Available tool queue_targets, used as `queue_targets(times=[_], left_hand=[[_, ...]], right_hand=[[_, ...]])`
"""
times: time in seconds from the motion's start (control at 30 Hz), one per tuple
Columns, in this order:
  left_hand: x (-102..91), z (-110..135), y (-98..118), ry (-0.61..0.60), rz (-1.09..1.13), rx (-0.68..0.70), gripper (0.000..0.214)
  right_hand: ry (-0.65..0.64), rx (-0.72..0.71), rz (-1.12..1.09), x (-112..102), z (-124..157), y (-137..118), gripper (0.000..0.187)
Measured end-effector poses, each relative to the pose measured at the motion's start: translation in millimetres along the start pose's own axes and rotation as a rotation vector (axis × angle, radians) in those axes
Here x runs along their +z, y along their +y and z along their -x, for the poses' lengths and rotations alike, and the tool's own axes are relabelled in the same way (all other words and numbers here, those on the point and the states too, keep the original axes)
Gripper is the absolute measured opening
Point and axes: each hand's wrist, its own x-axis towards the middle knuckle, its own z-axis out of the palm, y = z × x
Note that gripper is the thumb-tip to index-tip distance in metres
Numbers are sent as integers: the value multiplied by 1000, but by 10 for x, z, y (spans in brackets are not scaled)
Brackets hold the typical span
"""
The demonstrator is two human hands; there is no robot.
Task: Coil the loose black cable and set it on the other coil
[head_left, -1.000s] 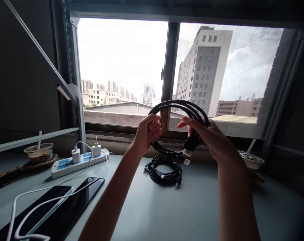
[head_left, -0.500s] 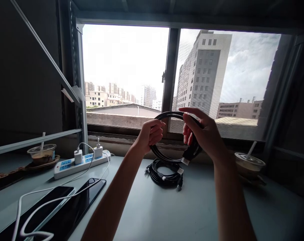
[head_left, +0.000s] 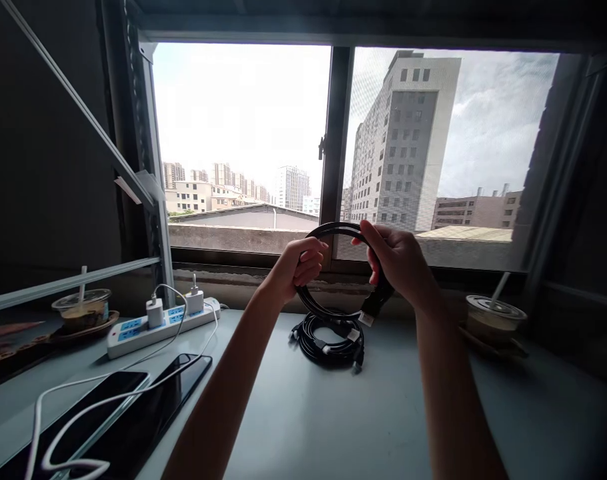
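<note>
A black coiled cable is held up in front of me as a loop, above the table. My left hand is closed around the loop's left side. On the loop's upper right, my right hand grips with the thumb on top and the fingers curled behind. A dark connector with a pale tip or tag hangs below my right hand. Beneath the held loop, several coils of black cable lie on the table, with plugs and a white tag showing; the held loop partly overlaps them in view.
A white power strip with two chargers stands at the left. Two dark phones lie before it under a white charging cord. Lidded drink cups stand on coasters at left and right. A window is behind.
My right hand's raised thumb and fingers have closed onto the loop's upper right. The view has shifted slightly. A hand has appeared at the far left edge.
</note>
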Motion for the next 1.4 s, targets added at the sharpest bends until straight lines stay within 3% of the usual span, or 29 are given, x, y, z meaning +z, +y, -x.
queue_targets(times=[0.13, 0.23, 0.37, 0.47, 0.6, 0.67, 0.9, 1.13, 1.27, 1.4], left_hand=[[33, 5, -7, -68, -40, -18, 51], [85, 8, -17, -48, -61, 12, 54], [138, -15, -38, 72, -33, 69, 56], [158, -37, -37, 184, 18, 100, 55], [150, -51, -20, 307, 90, 171, 52], [134, -53, -15, 332, 98, 179, 50], [43, -76, -37, 352, 48, 165, 41], [1, -143, -114, 506, -105, 314, 42], [59, -110, -101, 414, -113, 333, 44], [108, -51, -69, 235, -203, 264, 45]], right_hand=[[-57, 63, -126, -20, -51, 108, 52], [-35, 52, -115, -39, -56, 110, 50], [109, -61, 150, -11, -30, 60, 40], [160, -139, 394, 54, 0, 63, 56], [50, -143, 623, 177, 31, 136, 82], [-7, -120, 673, 235, 28, 190, 85], [-163, -153, 621, 229, -55, 358, 72], [-204, -213, 505, 163, -74, 434, 66], [-147, -168, 448, 150, -54, 433, 72], [17, -202, 296, 96, -85, 307, 43]])
